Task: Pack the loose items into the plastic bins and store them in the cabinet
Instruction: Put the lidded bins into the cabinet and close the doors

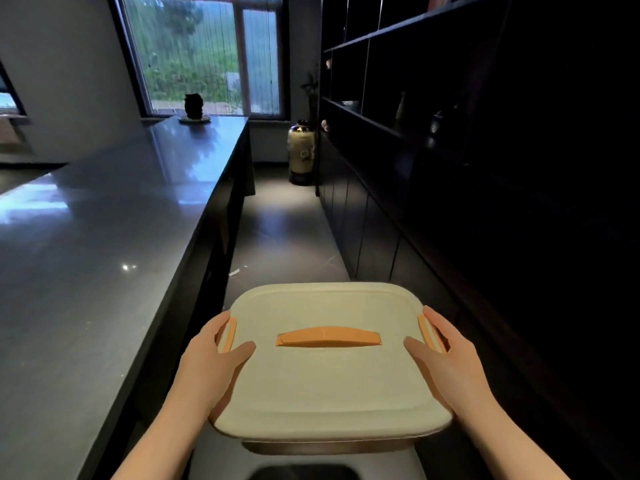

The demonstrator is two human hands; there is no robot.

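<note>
You have the plastic bin [329, 358] lifted in the lower middle of the frame, lid on and orange side latches seemingly down, your left hand [211, 362] and right hand [446, 358] gripping its two sides, thumbs on the lid and fingers curled under the rim. Packing this bin looks finished, so what remains is setting it inside the dark cabinet [367, 220] on the right, whose lower doors appear closed. The long grey desk [104, 237] runs up the left toward the window [207, 53], a vase [302, 152] stands on the floor at the aisle's far end, and open shelves fill the upper right.
</note>
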